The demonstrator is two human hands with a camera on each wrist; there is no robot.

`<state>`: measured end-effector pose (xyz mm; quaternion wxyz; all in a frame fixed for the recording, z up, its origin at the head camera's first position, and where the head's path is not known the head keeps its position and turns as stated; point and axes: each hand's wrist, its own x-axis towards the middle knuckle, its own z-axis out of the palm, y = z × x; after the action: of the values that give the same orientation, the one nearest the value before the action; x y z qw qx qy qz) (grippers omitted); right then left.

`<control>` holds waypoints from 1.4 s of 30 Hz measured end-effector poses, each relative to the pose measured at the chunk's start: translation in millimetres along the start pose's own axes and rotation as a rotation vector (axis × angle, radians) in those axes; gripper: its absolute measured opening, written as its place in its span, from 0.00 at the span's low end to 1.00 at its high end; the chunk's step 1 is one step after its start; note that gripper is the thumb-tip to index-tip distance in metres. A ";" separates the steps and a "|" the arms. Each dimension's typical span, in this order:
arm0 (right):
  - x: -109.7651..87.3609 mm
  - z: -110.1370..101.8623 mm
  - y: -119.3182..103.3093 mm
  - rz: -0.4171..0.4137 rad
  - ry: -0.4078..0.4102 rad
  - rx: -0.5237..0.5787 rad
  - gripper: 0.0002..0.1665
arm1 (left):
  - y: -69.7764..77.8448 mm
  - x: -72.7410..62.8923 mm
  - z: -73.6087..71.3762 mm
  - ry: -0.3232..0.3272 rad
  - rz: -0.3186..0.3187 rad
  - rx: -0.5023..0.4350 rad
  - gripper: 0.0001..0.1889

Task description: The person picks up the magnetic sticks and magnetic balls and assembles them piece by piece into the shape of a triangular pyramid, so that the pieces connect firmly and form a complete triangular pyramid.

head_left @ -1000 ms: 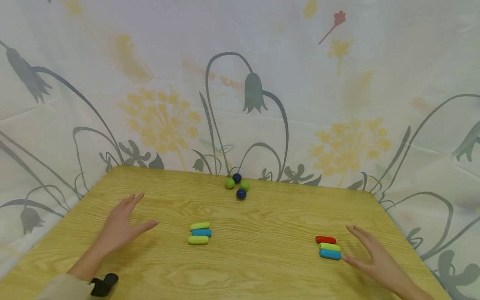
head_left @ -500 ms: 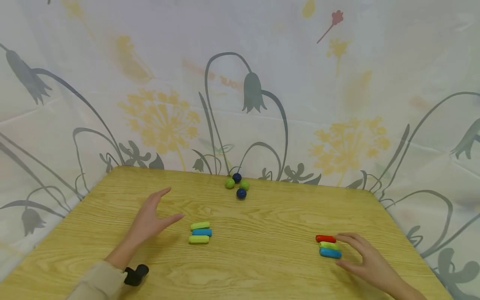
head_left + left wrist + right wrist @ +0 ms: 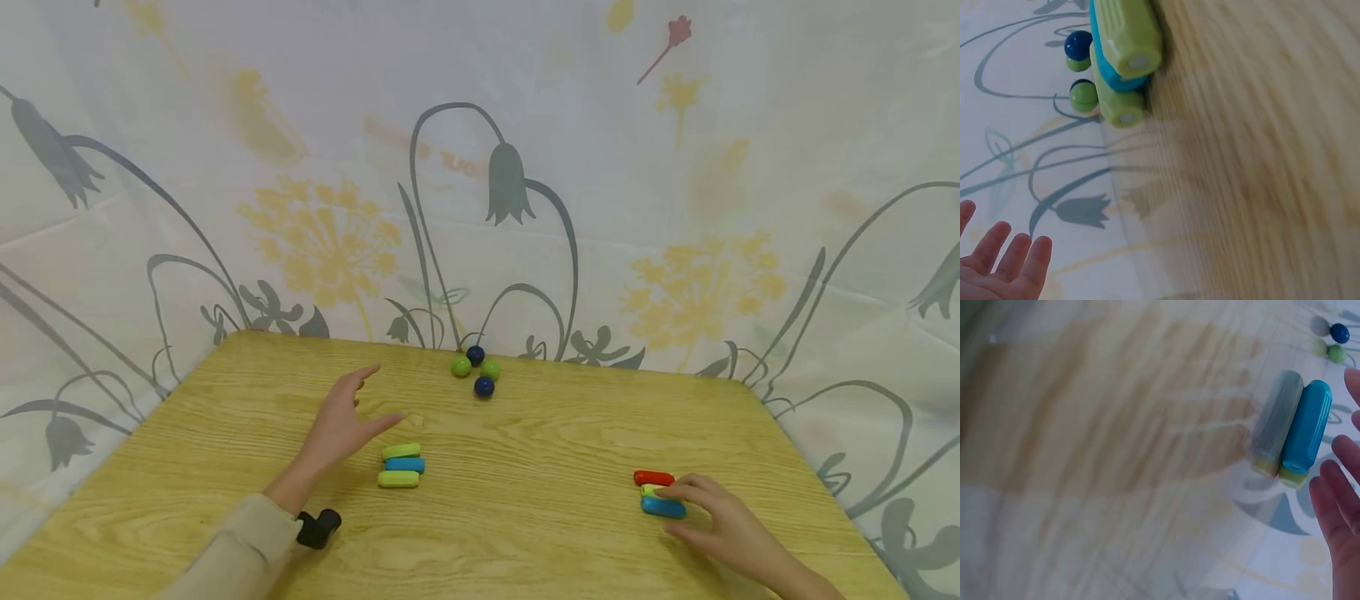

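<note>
Head view: what fills the scene?

Flower-printed cloth at the far side, then a wood-grain table reaching up to it.

And the hands?

The left hand hovers just beyond the left trio, thumb and fingers spread apart, holding nothing. The right hand is over the right trio, thumb and index finger apart; I can't tell whether a fingertip touches anything.

How do those trios lie?

Close side by side. Left, far to near: a far lime piece, a left blue piece, a near lime piece. Right: a red piece, a partly covered lime piece, a right blue piece.

Anything smaller?

Two green balls and two navy balls, clustered near the table's far edge.

How would you make the grasp well?

It looks like a reach for one piece per hand. I'd settle on one, bring thumb and index to opposite ends, and lift straight up; pinching across the long sides would probably nudge its neighbours.
</note>
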<state>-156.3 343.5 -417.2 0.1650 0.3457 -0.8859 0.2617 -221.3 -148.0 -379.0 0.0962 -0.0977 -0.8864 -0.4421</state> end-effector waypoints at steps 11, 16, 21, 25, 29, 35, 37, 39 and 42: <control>4.2 -4.0 2.0 0.039 -0.129 0.119 0.16 | 12.9 18.6 21.0 -0.002 0.000 -0.042 0.37; 5.5 -3.1 4.4 0.020 -0.161 0.173 0.16 | 16.5 26.6 32.0 0.006 -0.004 -0.061 0.35; 5.9 -2.2 5.1 0.026 -0.192 0.204 0.16 | 20.2 34.3 44.3 0.005 -0.016 -0.098 0.33; 6.0 -3.0 5.4 0.037 -0.202 0.208 0.15 | 25.6 39.6 53.6 0.016 -0.027 -0.123 0.31; 6.7 -3.0 5.8 0.048 -0.215 0.211 0.15 | 29.6 44.7 63.4 0.027 -0.042 -0.146 0.29; 8.5 -1.3 5.6 0.044 -0.218 0.217 0.16 | 33.2 53.6 77.4 0.018 -0.075 -0.171 0.26; 9.3 -0.5 5.0 0.034 -0.213 0.214 0.16 | 34.3 56.5 82.0 0.007 -0.079 -0.178 0.25; 10.0 0.3 4.5 0.031 -0.208 0.213 0.17 | 35.5 60.2 87.3 -0.009 -0.094 -0.194 0.24; 11.2 1.9 3.5 0.039 -0.207 0.215 0.17 | 37.9 65.2 95.4 -0.034 -0.113 -0.210 0.23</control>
<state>-166.9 338.7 -414.6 0.0296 0.3692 -0.8715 0.3214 -282.2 -43.3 -389.6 0.0452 -0.0648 -0.8408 -0.5356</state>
